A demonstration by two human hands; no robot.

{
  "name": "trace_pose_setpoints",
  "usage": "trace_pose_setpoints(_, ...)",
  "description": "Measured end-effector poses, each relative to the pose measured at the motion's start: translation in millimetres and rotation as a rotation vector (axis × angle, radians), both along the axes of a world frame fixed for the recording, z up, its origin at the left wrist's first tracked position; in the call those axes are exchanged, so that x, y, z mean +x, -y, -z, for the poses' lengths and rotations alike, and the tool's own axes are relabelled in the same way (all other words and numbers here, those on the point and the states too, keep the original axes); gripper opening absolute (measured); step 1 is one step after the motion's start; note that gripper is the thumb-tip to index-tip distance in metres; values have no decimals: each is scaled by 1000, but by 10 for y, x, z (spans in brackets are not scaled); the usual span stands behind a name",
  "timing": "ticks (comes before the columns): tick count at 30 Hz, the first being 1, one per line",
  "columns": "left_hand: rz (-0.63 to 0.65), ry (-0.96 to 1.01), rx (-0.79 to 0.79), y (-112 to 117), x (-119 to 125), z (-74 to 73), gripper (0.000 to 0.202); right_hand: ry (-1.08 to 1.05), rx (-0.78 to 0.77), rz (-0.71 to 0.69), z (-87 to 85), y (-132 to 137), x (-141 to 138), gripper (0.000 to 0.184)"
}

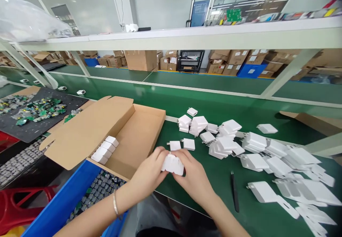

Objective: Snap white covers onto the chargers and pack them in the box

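Both my hands meet at the near edge of the green table, closed around one white charger plug (173, 164). My left hand (149, 174) grips its left side; a bracelet sits on that wrist. My right hand (194, 178) holds its right side with fingers curled over it. Just beyond lie two loose white plugs (182, 144). An open cardboard box (139, 137) stands to the left with a short row of white plugs (104, 149) inside. A pile of several white plugs (221, 137) spreads over the table to the right.
Black tweezers (235, 190) lie on the table near my right forearm. A blue bin (66, 197) of small dark parts sits at lower left, a black mat with green circuit boards (40, 110) beyond it. A red stool (16, 201) is lower left. Cardboard boxes (141, 59) are stacked behind the conveyor.
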State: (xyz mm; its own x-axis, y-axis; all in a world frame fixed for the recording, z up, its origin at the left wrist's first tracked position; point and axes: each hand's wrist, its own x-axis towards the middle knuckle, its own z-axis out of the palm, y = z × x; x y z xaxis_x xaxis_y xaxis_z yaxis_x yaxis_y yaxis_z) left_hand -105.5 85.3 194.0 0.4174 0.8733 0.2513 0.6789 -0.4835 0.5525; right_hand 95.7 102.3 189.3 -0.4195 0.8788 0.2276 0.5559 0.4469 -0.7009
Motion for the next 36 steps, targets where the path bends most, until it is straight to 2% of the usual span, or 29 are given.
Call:
trace_pose_setpoints(1, -58, 11, 64, -14, -142, -76, 49, -11, 59, -53, -125, -112, -127, 55)
trace_pose_setpoints(3, -188, -37, 158, -130, -463, -187, 46, 12, 96, -134, -327, -427, -455, 54)
trace_pose_setpoints(6, -402, -243, 148, -475, -964, -186, 37, 80, 14, -250, -415, -1043, -1075, 47)
trace_pose_setpoints(9, -560, -442, 71, -824, -1380, -48, 36, 123, -138, -344, -264, -1599, -1699, 33)
trace_pose_setpoints(11, -608, -517, 58, -956, -1568, 45, 33, 128, -182, -376, -111, -1826, -2036, 38)
trace_pose_setpoints(14, -683, -589, 42, -994, -1721, 161, 29, 70, -207, -392, 118, -1939, -2375, 52)
trace_pose_setpoints(17, -786, -625, 29, -968, -1780, 288, 35, -28, -225, -350, 348, -1902, -2551, 76)
trace_pose_setpoints(20, -815, -621, 42, -1006, -1798, 416, 48, -85, -261, -258, 550, -1849, -2644, 72)
trace_pose_setpoints(24, -715, -612, 53, -1147, -1807, 516, 72, -117, -271, -243, 646, -1804, -2716, 51)
trace_pose_setpoints(27, -693, -628, 58, -1217, -1819, 548, 59, -106, -254, -254, 590, -1740, -2650, 56)
trace_pose_setpoints(29, -728, -640, 76, -1222, -1826, 563, 51, -73, -228, -223, 529, -1635, -2484, 63)
trace_pose_setpoints(31, -776, -647, 94, -1210, -1825, 580, 50, -16, -183, -203, 463, -1458, -2215, 61)
trace_pose_setpoints(32, -797, -649, 101, -1205, -1821, 589, 51, 19, -158, -208, 429, -1343, -2054, 54)
trace_pose_setpoints(35, -831, -650, 109, -1214, -1803, 614, 50, 115, -102, -255, 340, -948, -1563, 16)
trace_pose_setpoints(36, -838, -650, 111, -1224, -1795, 618, 48, 134, -79, -269, 322, -820, -1422, 10)
